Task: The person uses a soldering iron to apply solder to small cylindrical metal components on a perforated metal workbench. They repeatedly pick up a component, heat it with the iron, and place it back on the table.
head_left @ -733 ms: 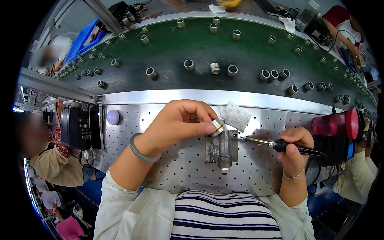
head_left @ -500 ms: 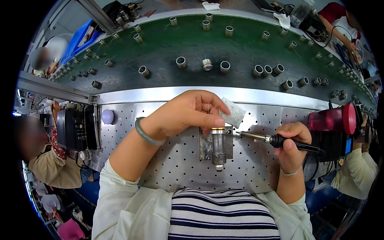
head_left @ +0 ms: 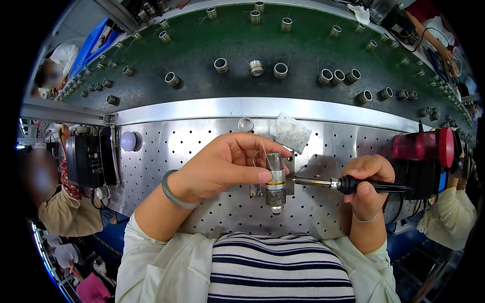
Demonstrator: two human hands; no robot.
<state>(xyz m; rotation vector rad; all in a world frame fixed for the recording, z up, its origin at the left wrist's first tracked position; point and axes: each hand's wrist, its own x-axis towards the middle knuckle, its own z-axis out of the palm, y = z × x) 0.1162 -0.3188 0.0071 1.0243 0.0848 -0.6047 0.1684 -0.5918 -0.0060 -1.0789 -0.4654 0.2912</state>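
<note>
A metal ring with a yellow band (head_left: 276,181) sits around an upright-looking metal post (head_left: 274,160) on a small block fixture (head_left: 290,188). My left hand (head_left: 230,164) pinches the ring's left side between thumb and fingers, and thin wires stand out by those fingers. In my right hand (head_left: 371,177) is a soldering iron (head_left: 353,185), held like a pen. Its tip points left, close to the ring's right side; whether they touch I cannot tell. A rounded shiny end (head_left: 276,209) shows at the near side of the post.
Perforated metal bench (head_left: 202,222) lies below. A whitish pad (head_left: 291,132) and a loose ring (head_left: 245,124) rest beyond the fixture. Dark green conveyor (head_left: 212,93) carries several rings. A red container (head_left: 422,146) stands right, a purple ball (head_left: 130,141) left. People sit both sides.
My left hand has come nearer, away from the pad, and the ring is now farther down around the post. The iron's tip has moved slightly left and nearer. The view has shifted a little.
</note>
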